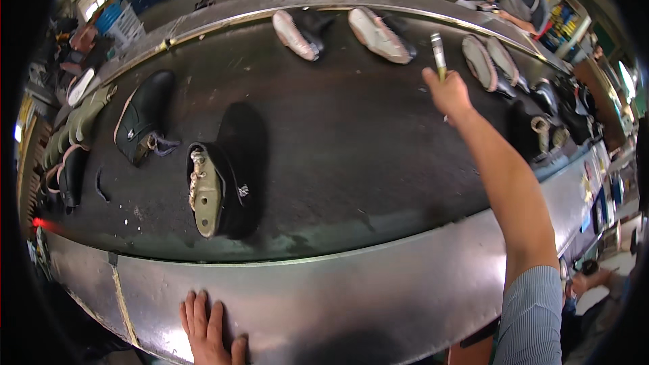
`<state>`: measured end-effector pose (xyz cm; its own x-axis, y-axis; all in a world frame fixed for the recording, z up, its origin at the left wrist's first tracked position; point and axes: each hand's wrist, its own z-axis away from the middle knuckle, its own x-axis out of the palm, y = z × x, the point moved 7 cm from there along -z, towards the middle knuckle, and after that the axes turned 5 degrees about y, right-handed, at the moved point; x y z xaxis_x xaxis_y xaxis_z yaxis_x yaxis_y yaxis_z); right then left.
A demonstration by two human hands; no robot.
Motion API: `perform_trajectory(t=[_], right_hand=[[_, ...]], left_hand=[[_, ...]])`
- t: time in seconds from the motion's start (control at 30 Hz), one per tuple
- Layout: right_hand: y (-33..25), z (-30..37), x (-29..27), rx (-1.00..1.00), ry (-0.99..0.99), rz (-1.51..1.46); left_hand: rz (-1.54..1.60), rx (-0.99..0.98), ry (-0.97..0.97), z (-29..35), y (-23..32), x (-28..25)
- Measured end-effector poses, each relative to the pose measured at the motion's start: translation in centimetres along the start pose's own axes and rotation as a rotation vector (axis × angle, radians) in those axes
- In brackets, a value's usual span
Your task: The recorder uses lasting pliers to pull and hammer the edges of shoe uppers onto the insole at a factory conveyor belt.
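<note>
Two hands | right hand (449, 92) clenched round pale stick tool (439, 55) | left hand (206, 328) spread flat on metal rim (378, 284)

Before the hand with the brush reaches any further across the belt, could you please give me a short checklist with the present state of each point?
1. Right hand grips the brush: ok.
2. Left hand lies flat on the metal edge: ok.
3. Near boot lies sole-side up, untouched: ok.
4. Pale-soled boots on the far side, beyond the brush: ok.
5. Brush loaded: cannot tell.
</note>
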<state>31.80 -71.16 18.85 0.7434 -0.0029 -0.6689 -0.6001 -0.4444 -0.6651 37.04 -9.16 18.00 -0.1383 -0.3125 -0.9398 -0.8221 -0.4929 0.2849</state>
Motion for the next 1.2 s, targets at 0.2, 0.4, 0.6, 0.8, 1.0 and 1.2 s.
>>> perform_trajectory(t=[0.2, 0.4, 0.6, 0.8, 1.0, 1.2], right_hand=[[-1.3, -8.2, 5.9, 0.065, -0.064, -0.139], [-4.4, -1.5, 6.1, 0.116, -0.382, -0.291], [-3.6, 11.8, -5.4, 0.375, -0.473, -0.556], [-3.5, 28.0, -18.4, 0.49, -0.637, -1.19], [-5.1, 51.8, -27.2, 0.178, -0.894, -0.869], [1.7, 67.7, -26.2, 0.008, -1.136, -0.419]], left_hand=[[0.097, -0.108, -0.079, -0.5, -0.1, 0.2], [0.027, -0.099, -0.049, -0.8, 0.8, -1.3], [0.077, -0.079, 0.106, -0.9, 0.4, -1.2], [0.967, -0.264, 0.264, 3.0, -0.5, -0.3], [2.252, -0.217, 0.114, 12.1, 12.3, 0.9], [2.187, -0.39, 0.135, 21.2, 13.9, 5.7]])
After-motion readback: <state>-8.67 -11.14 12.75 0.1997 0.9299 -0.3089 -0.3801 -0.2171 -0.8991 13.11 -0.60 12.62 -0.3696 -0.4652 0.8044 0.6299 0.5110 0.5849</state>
